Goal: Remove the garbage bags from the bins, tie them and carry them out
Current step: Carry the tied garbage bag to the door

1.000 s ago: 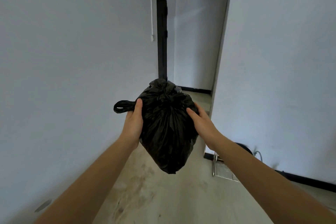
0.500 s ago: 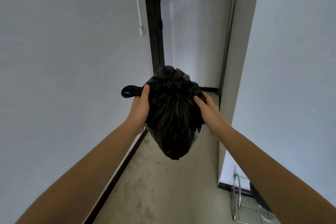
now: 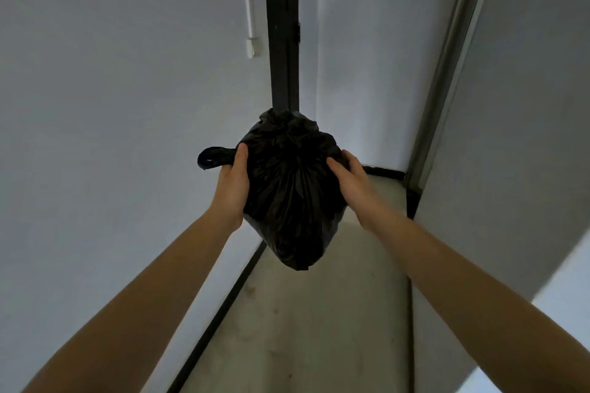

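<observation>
A full black garbage bag (image 3: 290, 188) hangs in the air in front of me, its top gathered into a knot and one loop handle sticking out to the left. My left hand (image 3: 231, 188) presses on the bag's left side, just below that loop. My right hand (image 3: 349, 183) grips the bag's right side. Both arms are stretched forward at chest height. No bin is in view.
I am in a narrow corridor with a pale concrete floor (image 3: 313, 322). A white wall (image 3: 111, 137) runs along the left, a wall corner (image 3: 510, 137) stands close on the right. A dark door frame (image 3: 282, 25) is straight ahead.
I have moved forward down the corridor with the bag held the same way. The dark door frame is nearer and the wire rack on the floor at right has left the view.
</observation>
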Demonstrator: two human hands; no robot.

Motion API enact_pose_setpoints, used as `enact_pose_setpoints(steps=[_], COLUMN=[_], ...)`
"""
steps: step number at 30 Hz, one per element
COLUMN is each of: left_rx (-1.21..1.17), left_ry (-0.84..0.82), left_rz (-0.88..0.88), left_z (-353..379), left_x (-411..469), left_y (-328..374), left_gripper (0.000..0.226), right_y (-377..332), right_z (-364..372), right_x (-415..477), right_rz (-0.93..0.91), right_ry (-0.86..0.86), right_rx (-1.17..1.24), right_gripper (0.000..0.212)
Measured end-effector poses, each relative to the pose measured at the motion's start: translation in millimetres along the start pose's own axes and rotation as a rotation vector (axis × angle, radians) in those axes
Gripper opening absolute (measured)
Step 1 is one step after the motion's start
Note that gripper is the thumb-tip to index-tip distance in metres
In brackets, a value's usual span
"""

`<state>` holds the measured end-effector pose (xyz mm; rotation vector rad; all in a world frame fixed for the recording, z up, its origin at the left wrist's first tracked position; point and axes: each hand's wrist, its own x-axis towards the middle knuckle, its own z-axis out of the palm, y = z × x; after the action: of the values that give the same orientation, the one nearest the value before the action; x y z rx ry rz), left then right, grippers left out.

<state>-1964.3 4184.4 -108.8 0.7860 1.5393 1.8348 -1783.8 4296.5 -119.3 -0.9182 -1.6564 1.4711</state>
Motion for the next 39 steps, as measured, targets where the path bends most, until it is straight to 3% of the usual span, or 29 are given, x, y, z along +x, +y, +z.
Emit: enact_pose_setpoints(steps=[11, 17, 26, 32, 39], left_rx=[0.050, 0.099, 0.149, 0.160, 0.255], left_ry=[-0.102, -0.138, -0.028, 0.072, 0.166], left_rz=[-0.048, -0.129, -0.332, -0.537, -0.779], left_z=[41.7, 83.4, 131.2, 113.1, 73.7], left_x=[334.2, 485.6, 714.6, 808.0, 844.9], left_y=[-27.6, -94.1, -198.4, -311.2, -531.1], left_gripper=[0.059, 0.061, 0.059, 0.063, 0.051], right_y=[20.9, 93.2, 200.3, 304.0, 528.5], right_z=[19.6, 5.2, -2.0, 24.3, 68.1], right_x=[312.4, 470.7, 717.8, 819.7, 848.4], right_rz=[0.077, 0.121, 0.281, 0.480, 0.737], right_ry=[0.092, 0.118, 0.014, -0.040, -0.102], right_rx=[0.022, 0.024, 0.008, -0.073, -0.192], right_gripper=[0.048, 0.045, 0.048, 0.047, 0.043])
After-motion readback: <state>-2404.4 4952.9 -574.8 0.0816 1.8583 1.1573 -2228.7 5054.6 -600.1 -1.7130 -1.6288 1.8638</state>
